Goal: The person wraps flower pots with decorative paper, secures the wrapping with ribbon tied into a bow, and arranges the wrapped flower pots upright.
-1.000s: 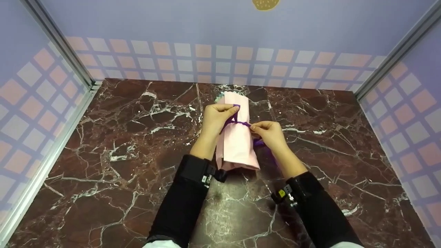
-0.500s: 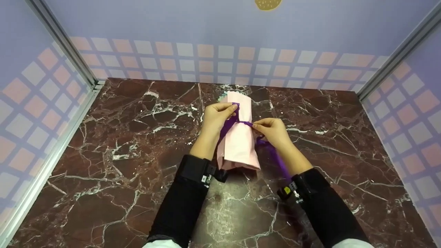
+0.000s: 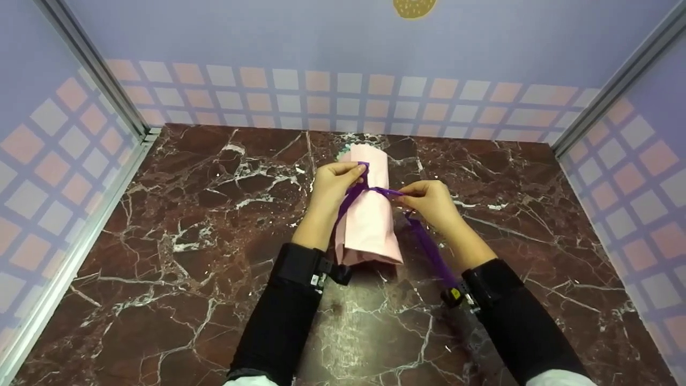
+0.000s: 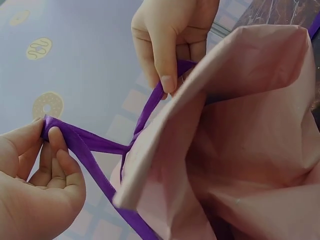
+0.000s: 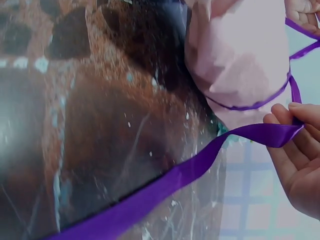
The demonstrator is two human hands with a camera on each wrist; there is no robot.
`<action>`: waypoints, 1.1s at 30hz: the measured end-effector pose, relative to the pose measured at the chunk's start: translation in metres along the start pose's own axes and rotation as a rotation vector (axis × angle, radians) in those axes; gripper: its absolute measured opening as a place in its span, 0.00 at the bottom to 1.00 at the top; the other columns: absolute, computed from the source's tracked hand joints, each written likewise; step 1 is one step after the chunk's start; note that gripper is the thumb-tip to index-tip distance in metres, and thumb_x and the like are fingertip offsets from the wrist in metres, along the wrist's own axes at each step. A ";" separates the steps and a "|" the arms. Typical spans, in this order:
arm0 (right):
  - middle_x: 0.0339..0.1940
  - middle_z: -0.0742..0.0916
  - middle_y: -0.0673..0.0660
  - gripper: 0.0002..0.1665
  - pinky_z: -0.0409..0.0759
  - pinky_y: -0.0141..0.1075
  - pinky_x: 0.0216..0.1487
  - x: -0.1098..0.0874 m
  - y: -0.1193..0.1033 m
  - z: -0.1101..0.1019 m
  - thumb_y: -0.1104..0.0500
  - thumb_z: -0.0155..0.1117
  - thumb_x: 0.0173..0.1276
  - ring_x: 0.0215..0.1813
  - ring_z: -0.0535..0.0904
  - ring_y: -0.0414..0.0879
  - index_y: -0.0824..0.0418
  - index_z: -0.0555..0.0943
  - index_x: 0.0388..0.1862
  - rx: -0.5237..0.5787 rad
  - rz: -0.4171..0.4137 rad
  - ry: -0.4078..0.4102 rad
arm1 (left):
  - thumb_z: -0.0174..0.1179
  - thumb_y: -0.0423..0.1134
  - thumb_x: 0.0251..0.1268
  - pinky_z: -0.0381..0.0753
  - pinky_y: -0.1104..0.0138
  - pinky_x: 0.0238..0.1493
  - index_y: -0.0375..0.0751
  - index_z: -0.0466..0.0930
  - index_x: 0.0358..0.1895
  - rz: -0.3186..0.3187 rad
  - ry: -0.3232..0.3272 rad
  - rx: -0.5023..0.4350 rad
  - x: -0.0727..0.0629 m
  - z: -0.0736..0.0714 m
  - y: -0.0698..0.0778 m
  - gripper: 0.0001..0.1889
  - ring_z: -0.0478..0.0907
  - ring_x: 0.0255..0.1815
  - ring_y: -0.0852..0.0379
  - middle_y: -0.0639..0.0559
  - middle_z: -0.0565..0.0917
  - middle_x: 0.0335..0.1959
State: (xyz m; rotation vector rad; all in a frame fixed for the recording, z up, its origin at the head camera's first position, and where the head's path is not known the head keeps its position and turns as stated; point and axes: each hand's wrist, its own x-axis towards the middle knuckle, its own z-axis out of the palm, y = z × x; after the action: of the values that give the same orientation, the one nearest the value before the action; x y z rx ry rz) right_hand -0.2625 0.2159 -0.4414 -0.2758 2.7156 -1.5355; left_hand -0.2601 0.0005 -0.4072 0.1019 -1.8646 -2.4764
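A bundle wrapped in pink paper [image 3: 370, 225] lies on the table, its open lower end facing me in the left wrist view. Round its middle runs a purple ribbon [image 5: 260, 104], crossed at the front. My left hand [image 3: 331, 187] pinches a folded loop of the ribbon [image 4: 85, 142] between thumb and fingers, at the bundle's upper left. On the right side, my right hand [image 3: 431, 201] pinches the other part of the ribbon between thumb and forefinger and holds it taut. From that hand a long ribbon tail [image 5: 175, 182] hangs down toward the wrist.
The brown marbled table [image 3: 203, 300] extends around the bundle. Behind it stands a lilac wall [image 3: 300, 96] with pink and white squares, and side panels close in left and right. A bit of green [image 3: 343, 153] shows at the bundle's far end.
My right hand has moved outward to the right and slightly up, pulling its ribbon longer. The tail beside it has come into fuller view. My left hand keeps its loop nearly in place.
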 end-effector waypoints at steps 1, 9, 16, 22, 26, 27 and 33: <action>0.30 0.88 0.61 0.07 0.81 0.30 0.28 0.000 0.000 -0.002 0.68 0.69 0.62 0.31 0.84 0.51 0.70 0.87 0.38 -0.022 -0.008 0.002 | 0.65 0.26 0.61 0.81 0.73 0.31 0.21 0.82 0.42 0.003 -0.003 -0.003 0.000 0.000 0.000 0.09 0.79 0.23 0.61 0.50 0.84 0.25; 0.37 0.89 0.59 0.06 0.78 0.32 0.36 0.005 -0.007 -0.010 0.69 0.69 0.60 0.32 0.81 0.49 0.65 0.89 0.36 -0.254 -0.081 0.039 | 0.64 0.25 0.60 0.83 0.72 0.34 0.20 0.82 0.42 -0.014 0.004 -0.015 0.001 -0.001 0.001 0.09 0.79 0.24 0.61 0.48 0.85 0.28; 0.39 0.88 0.61 0.10 0.78 0.29 0.30 0.015 -0.016 -0.009 0.70 0.67 0.62 0.34 0.82 0.49 0.67 0.87 0.43 -0.193 -0.035 0.048 | 0.64 0.25 0.61 0.82 0.72 0.34 0.20 0.82 0.42 0.013 0.001 0.016 0.002 0.000 0.001 0.10 0.78 0.24 0.62 0.48 0.83 0.28; 0.47 0.86 0.65 0.18 0.82 0.33 0.44 0.025 -0.022 -0.004 0.72 0.61 0.62 0.48 0.83 0.53 0.71 0.82 0.53 0.017 -0.015 -0.014 | 0.65 0.26 0.61 0.83 0.70 0.36 0.22 0.82 0.43 0.013 -0.011 0.030 0.003 0.002 0.002 0.10 0.78 0.25 0.61 0.49 0.83 0.28; 0.56 0.83 0.66 0.23 0.78 0.31 0.48 0.029 -0.027 0.001 0.70 0.58 0.63 0.56 0.78 0.58 0.71 0.79 0.58 0.203 -0.011 -0.043 | 0.64 0.26 0.62 0.82 0.71 0.34 0.21 0.82 0.43 0.015 -0.033 0.020 0.004 0.004 0.002 0.10 0.78 0.24 0.61 0.49 0.84 0.28; 0.57 0.82 0.65 0.23 0.77 0.30 0.48 0.029 -0.028 0.002 0.69 0.57 0.63 0.57 0.77 0.58 0.70 0.78 0.59 0.242 -0.006 -0.049 | 0.63 0.26 0.63 0.82 0.71 0.34 0.21 0.82 0.44 0.012 -0.039 0.015 0.005 0.005 0.001 0.10 0.78 0.25 0.61 0.49 0.84 0.28; 0.55 0.83 0.62 0.20 0.78 0.33 0.48 0.030 -0.037 0.013 0.67 0.57 0.66 0.51 0.79 0.49 0.70 0.80 0.57 0.470 -0.048 -0.074 | 0.59 0.25 0.66 0.82 0.72 0.36 0.20 0.80 0.47 0.009 -0.093 0.002 0.006 0.006 0.000 0.10 0.78 0.26 0.60 0.47 0.84 0.33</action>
State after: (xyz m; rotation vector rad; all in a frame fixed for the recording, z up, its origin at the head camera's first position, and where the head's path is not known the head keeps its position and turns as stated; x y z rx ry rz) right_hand -0.2854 0.1814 -0.4140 -0.3754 2.2170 -2.0616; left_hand -0.2670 0.0061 -0.4061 -0.0225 -1.8971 -2.5150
